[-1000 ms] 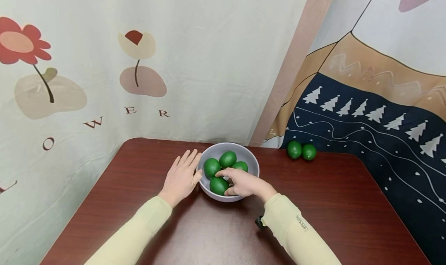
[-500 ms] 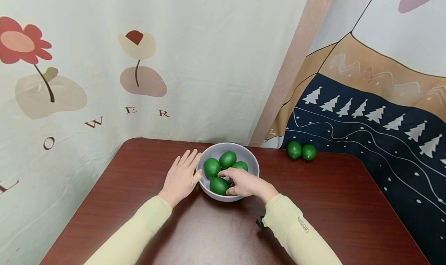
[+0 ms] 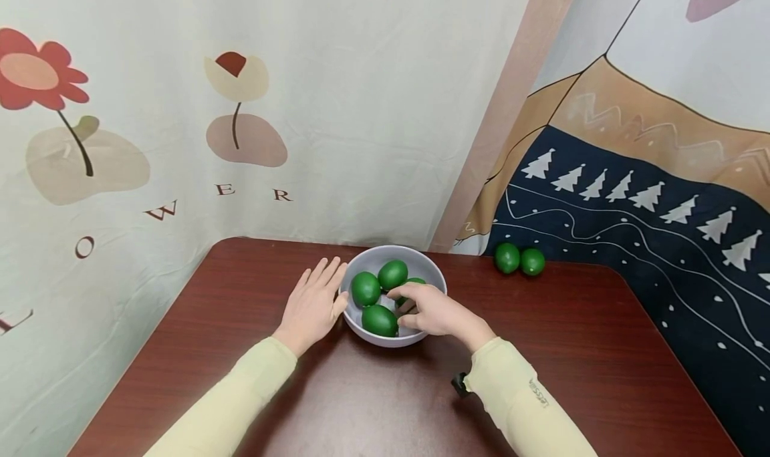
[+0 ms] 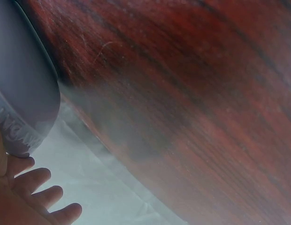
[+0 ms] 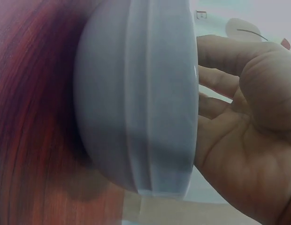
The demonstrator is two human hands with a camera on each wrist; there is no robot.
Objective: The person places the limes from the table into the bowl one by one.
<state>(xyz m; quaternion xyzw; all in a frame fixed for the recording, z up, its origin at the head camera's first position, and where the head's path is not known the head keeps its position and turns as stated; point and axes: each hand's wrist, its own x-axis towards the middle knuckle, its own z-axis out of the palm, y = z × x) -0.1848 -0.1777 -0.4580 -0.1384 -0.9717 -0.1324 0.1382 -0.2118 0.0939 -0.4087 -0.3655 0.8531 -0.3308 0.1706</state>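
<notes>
A grey bowl (image 3: 430, 266) with several green limes in it stands at the table's back edge. My left hand (image 3: 313, 307) lies along the bowl's left side with straight, spread fingers. In the left wrist view its fingertips (image 4: 33, 178) are at the bowl's wall (image 4: 28, 70). Over the bowl's right side is my right hand (image 3: 436, 310), fingers loosely bent, nothing visible between them. The front lime (image 3: 379, 321) lies just left of its thumb. Another lime (image 3: 415, 283) is partly covered by this hand. The right wrist view hides the fingertips behind the bowl (image 5: 136, 93).
Two more limes (image 3: 507, 258) sit side by side at the table's back edge, right of the bowl. A printed curtain (image 3: 361, 109) hangs right behind the dark red wooden table (image 3: 541, 323).
My right hand has let go of the front lime and moved up and to the right. The lime stays in the bowl. My left hand has not moved.
</notes>
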